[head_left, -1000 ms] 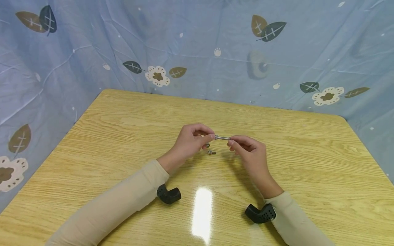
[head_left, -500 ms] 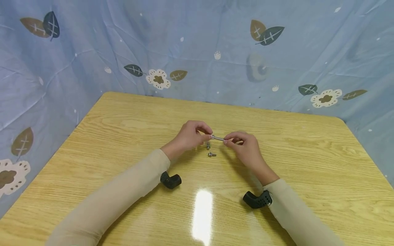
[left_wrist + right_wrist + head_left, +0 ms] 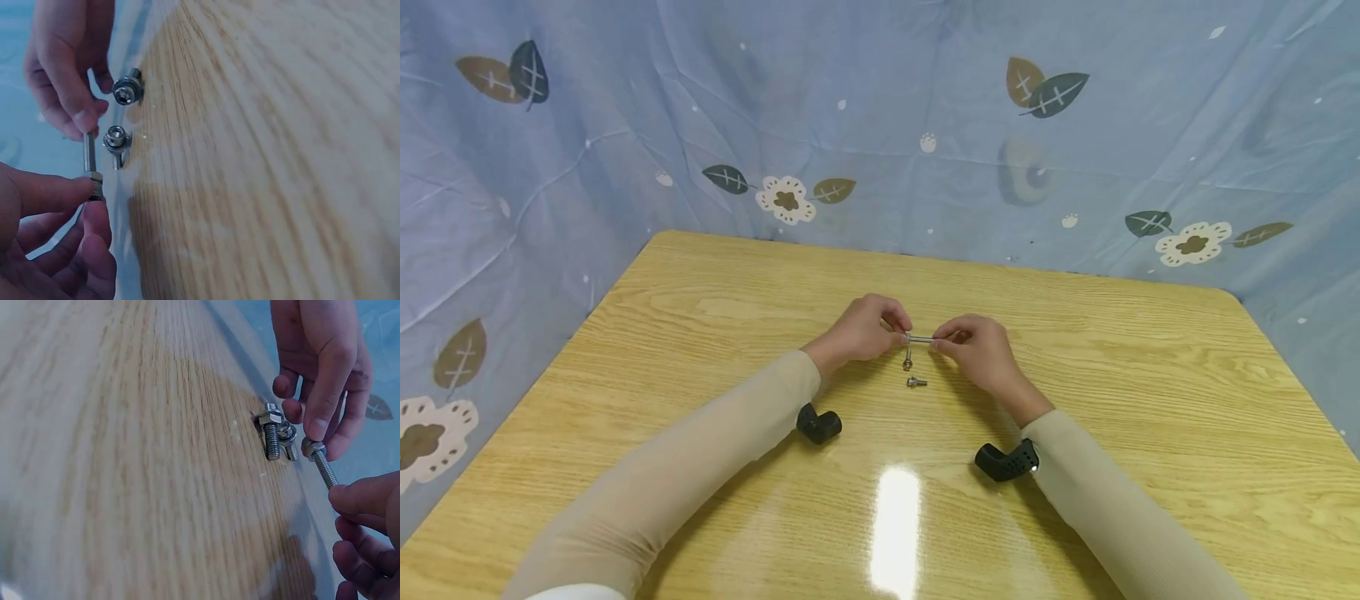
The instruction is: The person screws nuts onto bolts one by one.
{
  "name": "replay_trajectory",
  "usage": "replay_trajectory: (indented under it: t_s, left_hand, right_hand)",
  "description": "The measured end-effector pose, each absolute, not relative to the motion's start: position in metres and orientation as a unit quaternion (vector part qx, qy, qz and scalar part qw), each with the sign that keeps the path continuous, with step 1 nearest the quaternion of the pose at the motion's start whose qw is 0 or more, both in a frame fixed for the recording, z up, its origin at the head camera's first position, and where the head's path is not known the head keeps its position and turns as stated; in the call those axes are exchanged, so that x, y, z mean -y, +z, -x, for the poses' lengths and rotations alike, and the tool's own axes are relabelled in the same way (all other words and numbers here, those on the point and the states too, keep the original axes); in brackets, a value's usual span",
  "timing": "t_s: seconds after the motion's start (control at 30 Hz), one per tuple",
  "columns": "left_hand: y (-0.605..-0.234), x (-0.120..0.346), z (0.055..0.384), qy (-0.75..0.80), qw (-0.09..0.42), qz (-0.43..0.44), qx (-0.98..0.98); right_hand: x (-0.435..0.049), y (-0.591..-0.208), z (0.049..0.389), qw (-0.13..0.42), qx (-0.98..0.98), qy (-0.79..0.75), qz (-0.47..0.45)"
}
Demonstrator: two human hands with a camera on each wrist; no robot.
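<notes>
A steel bolt [image 3: 921,339] is held level between the two hands over the table. My left hand [image 3: 867,329] pinches its thick end, where a hex nut [image 3: 94,177] shows at the thumb tip in the left wrist view. From the other side, my right hand [image 3: 983,350] pinches the tip of the threaded shank [image 3: 324,469] between thumb and finger. The fingers partly hide both ends of the bolt. Just nearer than the hands, two more bolts lie on the wood, one pointing away [image 3: 907,362] and one lying sideways [image 3: 916,382]; each has a nut or washer on its shank.
The wood-grain table [image 3: 760,517] reaches back to a blue patterned cloth [image 3: 880,117] hanging behind and at the left. Black curved wrist mounts [image 3: 818,424] sit under both sleeves. A bright glare patch [image 3: 895,529] lies on the near tabletop.
Both hands have shifted slightly left with the bolt, the right hand more than the left. The bolt lying below the left fingers shows more fully. The head view has tilted up a little.
</notes>
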State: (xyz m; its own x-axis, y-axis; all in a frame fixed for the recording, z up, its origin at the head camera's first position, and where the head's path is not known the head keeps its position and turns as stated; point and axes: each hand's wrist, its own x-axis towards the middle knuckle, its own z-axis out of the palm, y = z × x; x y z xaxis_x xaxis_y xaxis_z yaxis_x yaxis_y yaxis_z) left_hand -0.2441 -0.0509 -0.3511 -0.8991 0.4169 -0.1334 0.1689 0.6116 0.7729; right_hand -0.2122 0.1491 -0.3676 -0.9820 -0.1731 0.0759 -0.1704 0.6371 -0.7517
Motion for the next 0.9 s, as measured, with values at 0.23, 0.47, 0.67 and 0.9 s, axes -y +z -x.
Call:
replay_trajectory:
  t_s: [0.23,0.47,0.67,0.9]
  left_hand:
    - [-0.3552,0.0528,0.2458,0.403,0.152,-0.173,-0.886]
    - [-0.3560,0.0531,0.2450,0.401,0.151,-0.177,-0.886]
    - [-0.3558,0.0537,0.2448,0.397,0.152,-0.180,-0.887]
    - [-0.3543,0.0554,0.2450,0.390,0.150,-0.182,-0.890]
  right_hand:
    - [-0.1447,-0.3707,0.2140,0.016,-0.914,-0.395,0.086]
    - [-0.1414,-0.3701,0.2123,0.018,-0.924,-0.374,0.081]
    - [-0.1407,-0.3692,0.2107,0.011,-0.922,-0.379,0.081]
    - [-0.1439,-0.3694,0.2067,0.002,-0.915,-0.395,0.085]
